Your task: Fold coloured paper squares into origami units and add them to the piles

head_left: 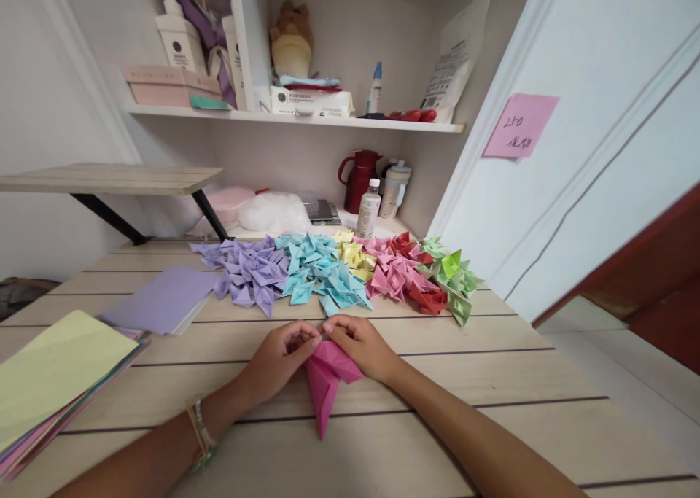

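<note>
1. Seen pinching magenta folded paper w/ both hands over slatted table, approx. 6 o'clock in view, long point aimed at 6.
2. Gripped narrowly along upper edge: by L hand at 11 o'clock, by R hand at 1, w/ fingertips close together. Partly hidden; can't tell how firmly pressed.
3. Judged v. light, thin, fairly stiff along creases, softer across flaps; prob. dry, not slippery, but apt to crumple or tear under hard squeeze.
4. Best taken by fingertips at layered folds nr 12 o'clock; best not held by slim tip at 6.
5. Backed by purple pile at 11, blue pile at 12, pink pile at 1; flanked at 9 by sheet stack.
</note>
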`<state>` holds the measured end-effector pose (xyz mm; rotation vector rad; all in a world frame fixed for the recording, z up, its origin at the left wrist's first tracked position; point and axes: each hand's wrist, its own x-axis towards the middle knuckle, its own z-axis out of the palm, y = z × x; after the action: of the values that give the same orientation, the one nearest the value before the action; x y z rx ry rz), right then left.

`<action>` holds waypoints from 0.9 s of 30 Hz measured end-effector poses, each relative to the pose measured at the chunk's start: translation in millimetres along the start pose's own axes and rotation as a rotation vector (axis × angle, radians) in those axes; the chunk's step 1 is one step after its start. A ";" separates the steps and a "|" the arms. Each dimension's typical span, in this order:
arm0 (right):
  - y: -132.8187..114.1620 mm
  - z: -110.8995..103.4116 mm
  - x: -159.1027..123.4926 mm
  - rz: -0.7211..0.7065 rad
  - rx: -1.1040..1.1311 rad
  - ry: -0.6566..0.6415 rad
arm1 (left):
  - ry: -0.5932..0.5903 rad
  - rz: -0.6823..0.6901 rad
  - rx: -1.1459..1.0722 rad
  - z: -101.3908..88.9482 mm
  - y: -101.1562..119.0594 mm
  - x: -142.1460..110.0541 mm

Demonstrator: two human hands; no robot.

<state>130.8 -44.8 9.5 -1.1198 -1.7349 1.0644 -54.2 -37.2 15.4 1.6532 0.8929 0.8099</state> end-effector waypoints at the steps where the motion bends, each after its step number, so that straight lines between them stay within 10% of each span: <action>1: -0.1 -0.2 0.1 -0.002 0.000 0.007 | 0.001 0.001 0.001 -0.1 0.0 -0.1; 27: 1.7 -0.1 1.1 0.057 0.185 0.024 | -0.039 0.015 0.028 0.4 0.6 -0.5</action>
<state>131.0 -43.3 8.1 -1.0660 -1.5593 1.2147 -54.0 -37.9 15.8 1.6958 0.8693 0.7762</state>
